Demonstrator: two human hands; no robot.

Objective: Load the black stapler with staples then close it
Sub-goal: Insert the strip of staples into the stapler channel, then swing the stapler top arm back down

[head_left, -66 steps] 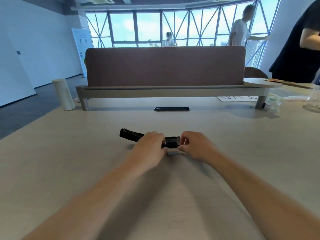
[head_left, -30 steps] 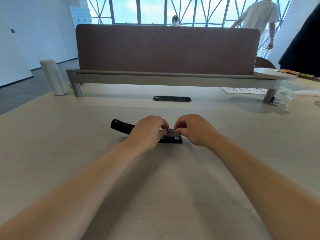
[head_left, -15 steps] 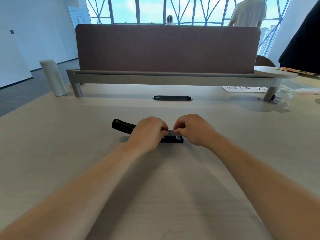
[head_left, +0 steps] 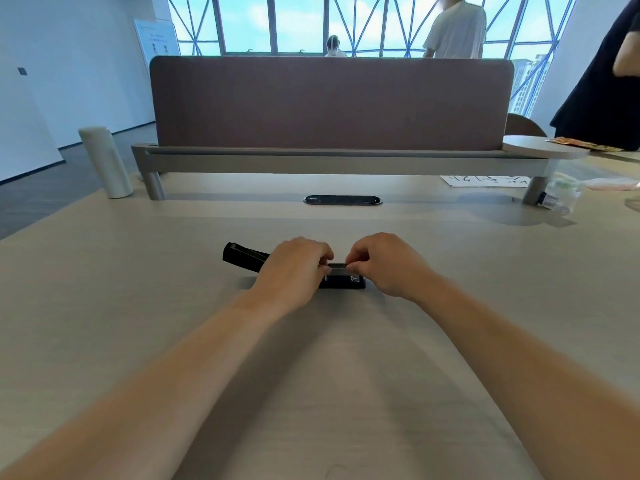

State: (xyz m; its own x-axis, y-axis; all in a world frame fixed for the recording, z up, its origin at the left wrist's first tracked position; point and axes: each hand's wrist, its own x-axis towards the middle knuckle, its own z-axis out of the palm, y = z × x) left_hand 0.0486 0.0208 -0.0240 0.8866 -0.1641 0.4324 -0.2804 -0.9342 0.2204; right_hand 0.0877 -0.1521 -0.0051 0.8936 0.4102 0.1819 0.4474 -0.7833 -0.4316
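Black stapler (head_left: 343, 281), lid open toward 9 o'clock, on surface (head_left: 138, 306); left hand (head_left: 294, 268) and right hand (head_left: 384, 263) both pinch staple strip (head_left: 338, 268).

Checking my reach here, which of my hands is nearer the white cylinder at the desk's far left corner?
Left. The left hand lies on the white cylinder's side; the right hand is farther across.

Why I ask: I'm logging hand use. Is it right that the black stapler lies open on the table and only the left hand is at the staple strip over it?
Not quite. The head view shows both hands at the staple strip: left hand and right hand pinch it from either end. The black stapler does lie open on the table.
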